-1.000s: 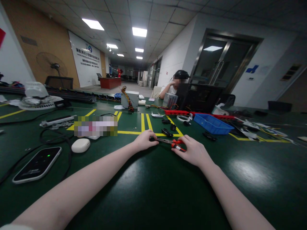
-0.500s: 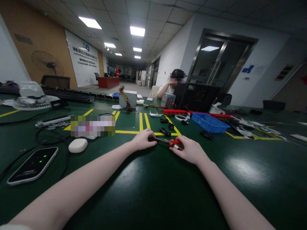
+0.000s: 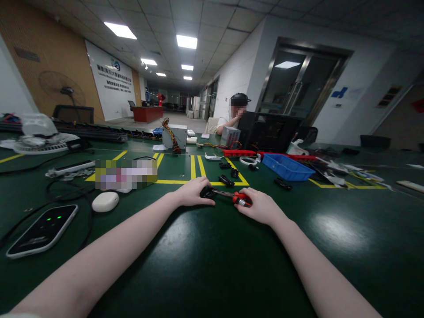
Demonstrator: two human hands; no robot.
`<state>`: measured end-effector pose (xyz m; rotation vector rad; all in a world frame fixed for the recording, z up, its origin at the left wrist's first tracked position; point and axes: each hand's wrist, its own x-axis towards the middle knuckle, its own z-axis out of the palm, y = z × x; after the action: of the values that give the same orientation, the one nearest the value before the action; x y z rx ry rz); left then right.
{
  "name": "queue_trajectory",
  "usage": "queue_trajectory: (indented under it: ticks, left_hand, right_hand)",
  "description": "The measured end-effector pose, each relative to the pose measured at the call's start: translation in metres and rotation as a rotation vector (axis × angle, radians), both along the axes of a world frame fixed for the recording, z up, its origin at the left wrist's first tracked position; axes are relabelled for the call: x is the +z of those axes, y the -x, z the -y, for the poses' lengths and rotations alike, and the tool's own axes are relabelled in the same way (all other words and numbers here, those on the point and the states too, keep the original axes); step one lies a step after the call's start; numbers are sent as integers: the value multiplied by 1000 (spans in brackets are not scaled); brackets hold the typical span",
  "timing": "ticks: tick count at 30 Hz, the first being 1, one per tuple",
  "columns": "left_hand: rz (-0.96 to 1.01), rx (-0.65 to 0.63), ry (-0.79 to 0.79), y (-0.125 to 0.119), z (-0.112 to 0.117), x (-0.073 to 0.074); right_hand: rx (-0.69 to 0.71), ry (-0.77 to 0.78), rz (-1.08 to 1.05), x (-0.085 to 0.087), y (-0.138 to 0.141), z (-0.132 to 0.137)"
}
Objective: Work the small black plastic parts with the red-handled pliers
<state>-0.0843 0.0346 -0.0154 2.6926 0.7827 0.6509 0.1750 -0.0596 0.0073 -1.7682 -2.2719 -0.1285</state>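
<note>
Red-handled needle-nose pliers (image 3: 241, 199) are held in my right hand (image 3: 265, 207), with fingers closed round the handles. The jaws point left, towards my left hand (image 3: 192, 193). Between the thumb and fingers of that hand is a small black part (image 3: 207, 192), partly hidden; its exact kind cannot be made out. The plier tips reach this part. Just beyond my hands lie coiled black cables (image 3: 226, 180) near yellow tape lines (image 3: 179, 182) on the green table (image 3: 212, 274).
To the right stands a blue tray (image 3: 287, 168), with a black cable bundle (image 3: 282, 184) before it. On the left are a phone-like device (image 3: 43, 232) and a white case (image 3: 105, 202). Farther back are a power supply (image 3: 175, 137) and a person (image 3: 225, 126) behind a black computer case (image 3: 268, 132).
My left thumb and fingers have spread slightly, showing more of the black part. The pliers stay almost in place. The person across the table has shifted their head, and the view has moved slightly.
</note>
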Motion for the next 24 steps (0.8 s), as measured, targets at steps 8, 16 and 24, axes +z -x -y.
queue_trajectory:
  ticks: [8, 16, 24]
  left_hand:
    - [3, 6, -5, -1, 3, 0]
    - [-80, 86, -128, -3, 7, 1]
    - [-134, 162, -103, -4, 10, 4]
  right_hand:
    - [-15, 26, 36, 4, 5, 2]
    - [-6, -2, 43, 4, 11, 2]
    - [16, -8, 55, 5, 15, 1]
